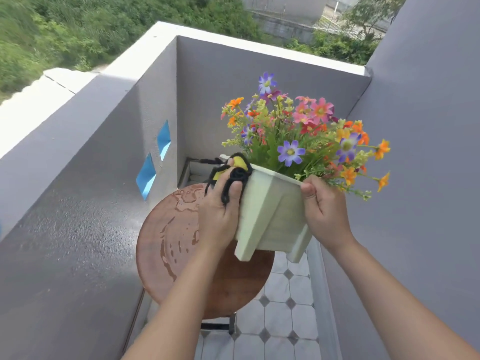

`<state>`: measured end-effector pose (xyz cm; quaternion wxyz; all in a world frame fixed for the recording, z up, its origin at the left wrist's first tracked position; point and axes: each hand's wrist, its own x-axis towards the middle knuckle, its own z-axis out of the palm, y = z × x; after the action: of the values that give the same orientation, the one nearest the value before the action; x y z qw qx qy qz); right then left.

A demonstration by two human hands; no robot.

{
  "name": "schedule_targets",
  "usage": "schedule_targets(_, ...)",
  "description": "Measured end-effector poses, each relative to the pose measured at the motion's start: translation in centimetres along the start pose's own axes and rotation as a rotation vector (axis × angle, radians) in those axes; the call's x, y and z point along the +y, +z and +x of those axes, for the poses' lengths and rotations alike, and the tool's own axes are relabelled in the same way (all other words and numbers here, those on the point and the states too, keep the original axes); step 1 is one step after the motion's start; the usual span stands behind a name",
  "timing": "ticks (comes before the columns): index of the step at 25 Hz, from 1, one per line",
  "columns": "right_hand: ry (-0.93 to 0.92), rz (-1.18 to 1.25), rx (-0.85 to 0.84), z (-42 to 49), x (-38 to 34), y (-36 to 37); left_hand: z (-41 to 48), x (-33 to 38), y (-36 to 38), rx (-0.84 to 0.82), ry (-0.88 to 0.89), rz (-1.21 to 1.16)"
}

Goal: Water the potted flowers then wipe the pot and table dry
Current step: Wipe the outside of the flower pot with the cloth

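Table (166, 242): water lies pooled on the round top, so it is not yet wiped. Left hand (220, 216): fingers curled round a black-and-yellow cloth (235, 172), pressing it to the left wall of the pot (272, 211). The pot is held tilted above the table, flowers (298, 133) in place. Watering is judged done, pot-drying under way. Right hand (324, 211): thumb and curled fingers pinch the right rim.

Grey parapet wall (78, 203), two blue diamond insets (146, 175) (left side); tiled floor (280, 320); greenery (65, 35) beyond.
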<state>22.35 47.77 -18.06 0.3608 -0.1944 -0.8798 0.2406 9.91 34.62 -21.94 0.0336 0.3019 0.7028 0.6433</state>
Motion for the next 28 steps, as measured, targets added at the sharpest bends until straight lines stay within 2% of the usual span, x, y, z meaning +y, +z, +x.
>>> schedule_targets(3,-0.013,-0.007,-0.011,-0.6,-0.3,0.1,1.5,-2.6,-0.8,0.082,-0.208,0.078)
schedule_targets(5,-0.015,-0.008,-0.027,-0.6,-0.5,0.3,1.1,-3.0,-1.4,0.118,-0.25,0.096)
schedule_targets(9,-0.033,0.003,-0.037,0.0,-0.7,0.3,-2.9,1.0,-1.1,0.076,0.027,-0.003)
schedule_targets(11,-0.031,0.027,-0.074,-0.3,-0.7,0.3,-2.6,1.4,-0.9,0.102,0.037,-0.042)
schedule_targets(13,-0.021,0.024,-0.109,-0.8,-0.7,0.3,-0.3,1.2,-1.1,0.182,-0.095,-0.026)
schedule_targets(15,-0.045,0.015,-0.106,-1.2,-0.9,0.3,2.3,0.8,-1.9,0.166,-0.309,0.107)
schedule_targets(17,-0.033,0.024,-0.108,-1.2,-1.0,0.3,5.0,0.3,-3.2,0.049,-0.64,0.098)
schedule_targets(18,-0.018,0.032,-0.134,-1.1,-1.0,0.3,6.1,0.5,-4.0,-0.03,-0.781,-0.011)
schedule_targets(20,-0.034,0.043,-0.158,-0.8,-1.2,0.2,6.9,0.6,-5.2,-0.14,-0.905,-0.145)
schedule_targets(22,-0.05,0.088,-0.145,-0.5,-1.2,0.1,7.1,0.7,-5.5,-0.187,-0.881,-0.063)
schedule_targets(28,-0.024,0.093,-0.184,-0.3,-0.9,-0.5,6.7,2.1,-6.3,-0.054,-0.734,0.182)
